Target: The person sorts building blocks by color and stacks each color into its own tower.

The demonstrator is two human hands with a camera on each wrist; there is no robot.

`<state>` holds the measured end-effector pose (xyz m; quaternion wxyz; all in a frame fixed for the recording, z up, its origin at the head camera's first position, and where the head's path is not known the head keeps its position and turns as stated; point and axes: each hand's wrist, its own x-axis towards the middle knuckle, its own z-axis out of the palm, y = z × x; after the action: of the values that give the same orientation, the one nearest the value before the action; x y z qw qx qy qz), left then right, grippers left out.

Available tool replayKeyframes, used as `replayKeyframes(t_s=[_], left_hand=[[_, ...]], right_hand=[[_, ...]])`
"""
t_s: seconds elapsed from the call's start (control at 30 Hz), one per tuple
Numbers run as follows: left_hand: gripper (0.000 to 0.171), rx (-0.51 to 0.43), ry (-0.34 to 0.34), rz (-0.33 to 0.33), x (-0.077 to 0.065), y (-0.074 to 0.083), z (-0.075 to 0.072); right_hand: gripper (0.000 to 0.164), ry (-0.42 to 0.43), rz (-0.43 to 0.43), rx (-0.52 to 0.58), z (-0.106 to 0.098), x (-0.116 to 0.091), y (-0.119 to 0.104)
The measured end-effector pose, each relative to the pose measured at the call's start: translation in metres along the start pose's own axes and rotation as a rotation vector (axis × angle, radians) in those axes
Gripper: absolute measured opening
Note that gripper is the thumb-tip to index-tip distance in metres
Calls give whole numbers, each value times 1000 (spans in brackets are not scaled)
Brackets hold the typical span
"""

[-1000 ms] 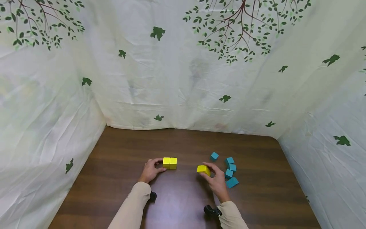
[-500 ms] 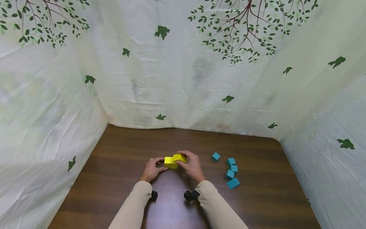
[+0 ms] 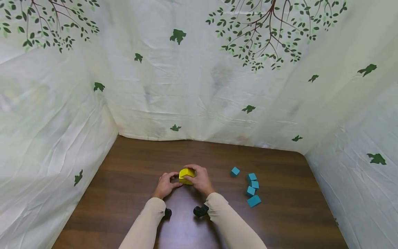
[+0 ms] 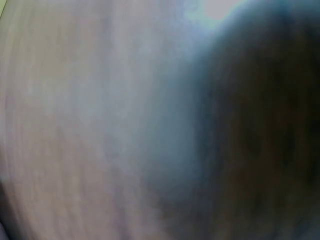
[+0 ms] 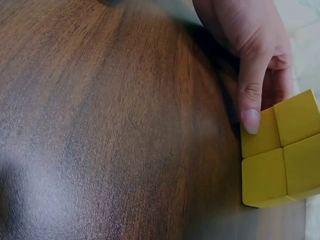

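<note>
In the head view, yellow cubes (image 3: 186, 171) form a two-level stack on the table. The right wrist view shows four yellow faces (image 5: 264, 176) lined up two by two. My left hand (image 3: 164, 186) pinches the lower level at its left end; its thumb (image 5: 251, 117) lies on the near face in the right wrist view. My right hand (image 3: 200, 180) grips the upper level, thumb in front and fingers over the far side. It partly hides the stack's right end in the head view. The left wrist view is mostly blurred, with a yellow sliver in its top left corner.
Several blue cubes (image 3: 251, 191) lie on the brown wooden table (image 3: 289, 207) to the right, with one blue cube (image 3: 235, 172) farther back. A white cloth (image 3: 192, 86) with leaf prints hangs behind and at both sides.
My right hand has moved left from beside the blue cubes, carrying yellow cubes, and has brought them onto the other yellow ones. My left hand has stayed in place.
</note>
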<state>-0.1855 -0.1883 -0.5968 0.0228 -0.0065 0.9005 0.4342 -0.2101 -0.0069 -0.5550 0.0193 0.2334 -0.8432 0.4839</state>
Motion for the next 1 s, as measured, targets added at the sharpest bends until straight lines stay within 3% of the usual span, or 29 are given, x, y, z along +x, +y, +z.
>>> replayKeyframes(t_s=[0.63,0.77,1.0], left_hand=[[46,-3,13,9,-1,1,3],[48,-51,8,11,-2,1,1],[56,-159,0,90,-8,-9,-4]], right_hand=[[42,-36,64,10,-3,-5,0],[45,-32,85,29,-7,-8,2],[51,3,130,21,-20,-19,6]])
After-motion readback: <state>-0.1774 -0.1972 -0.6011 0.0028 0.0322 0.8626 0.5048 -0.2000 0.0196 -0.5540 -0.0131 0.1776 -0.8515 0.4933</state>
